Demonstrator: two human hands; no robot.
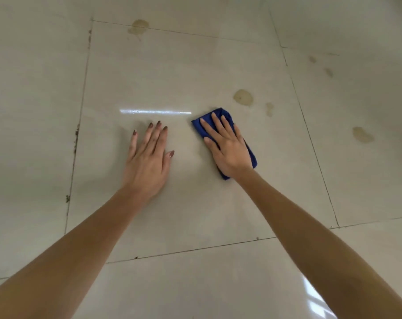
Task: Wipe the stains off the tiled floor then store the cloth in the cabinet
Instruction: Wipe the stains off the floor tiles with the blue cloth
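Observation:
A folded blue cloth (225,115) lies flat on the glossy beige tiled floor (172,77). My right hand (226,148) presses down on it with the fingers spread, covering most of it. My left hand (147,157) rests flat on the bare tile to the cloth's left, fingers apart, holding nothing. Brownish stains mark the floor: a round stain (243,97) just beyond the cloth to the right, a smaller stain (269,109) beside it, a stain (362,134) farther right, and a large stain (139,27) on the far grout line.
Two faint small spots (329,72) sit on the right-hand tile. Dark grout lines (77,134) with grime run along the left of the middle tile. No cabinet is in view.

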